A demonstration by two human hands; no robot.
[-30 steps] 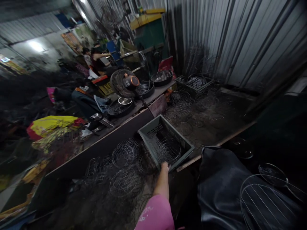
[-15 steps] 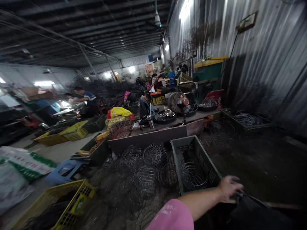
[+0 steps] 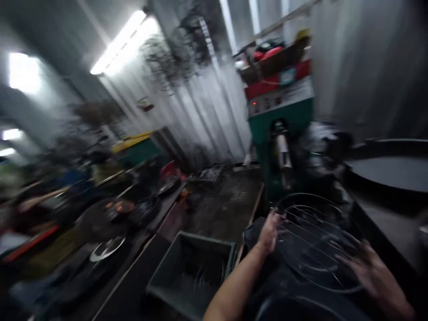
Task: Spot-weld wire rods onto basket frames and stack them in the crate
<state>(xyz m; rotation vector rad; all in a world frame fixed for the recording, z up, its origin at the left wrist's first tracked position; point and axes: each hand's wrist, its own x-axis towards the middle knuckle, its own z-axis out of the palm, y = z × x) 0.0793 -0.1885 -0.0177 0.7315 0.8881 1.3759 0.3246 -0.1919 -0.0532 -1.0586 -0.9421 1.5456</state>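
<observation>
A round wire rack [image 3: 309, 229] made of thin metal rings and straight cross wires is held between my two hands, tilted over a dark surface. My left hand [image 3: 270, 232] is closed on its left edge, fingers at the wire ends. On the opposite side my right hand [image 3: 366, 267] grips the rack's right edge, smeared by motion. Just beyond the rack stands a green and red machine [image 3: 281, 113] with a metal arm pointing down. Dark cloth or a dark covering lies below the rack; its kind is unclear.
Left of my arm is a grey-green plastic crate [image 3: 167, 267] with wire pieces inside. A wide round pan [image 3: 394, 171] is at the right. A bench with a fan [image 3: 103, 218] runs along the left. Corrugated metal wall [image 3: 200, 120] rises behind.
The view has swung right toward the green machine. My left hand was beside the crate's near corner at a dark object; now both hands are in view holding the wire rack.
</observation>
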